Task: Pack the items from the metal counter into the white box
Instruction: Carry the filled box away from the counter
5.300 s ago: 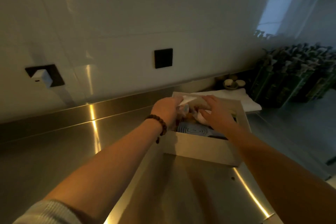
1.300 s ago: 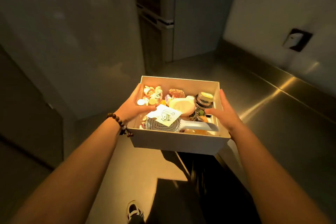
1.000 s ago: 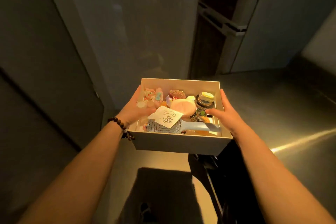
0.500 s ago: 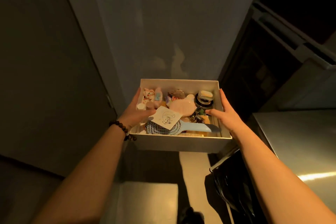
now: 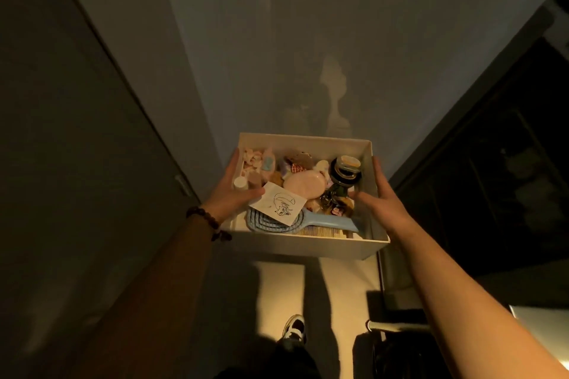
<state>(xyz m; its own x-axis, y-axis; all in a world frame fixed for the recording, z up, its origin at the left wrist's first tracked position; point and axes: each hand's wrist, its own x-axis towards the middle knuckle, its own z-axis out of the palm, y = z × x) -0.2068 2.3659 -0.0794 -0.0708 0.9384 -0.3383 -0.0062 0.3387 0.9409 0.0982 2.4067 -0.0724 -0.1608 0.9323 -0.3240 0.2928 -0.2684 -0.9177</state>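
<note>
**Packed box being carried by 2 hands, packing apparently finished**

The white box (image 5: 308, 244) is sitting at the centre of the frame, held in the air above a pale floor (image 5: 341, 292), with no surface under it. The left hand (image 5: 229, 194) is gripping the box's left wall, fingers running along the outside and the thumb hooked over the rim onto a drawn-on paper note (image 5: 278, 203). The right hand (image 5: 380, 203) is gripping the right wall in the same way, fingers stretched along the outside and the thumb reaching inside. Both hands are therefore closed around the box, not spread free.

Inside, the box is holding a blue hairbrush (image 5: 308, 221) along the near wall, a comb (image 5: 320, 231) just beside it, a pink oval case (image 5: 304, 186) in the middle, a dark round jar (image 5: 346, 169) at the right and small packets (image 5: 255, 160) at the upper left. The contents are filling most of the floor of the box.

The metal counter (image 5: 542, 323) is showing only as a sliver at the lower right edge, so whether any item is remaining on it cannot be told. Judging from the full box being carried, the packing is looking complete or nearly so; what is left is probably only setting the box down.
</note>
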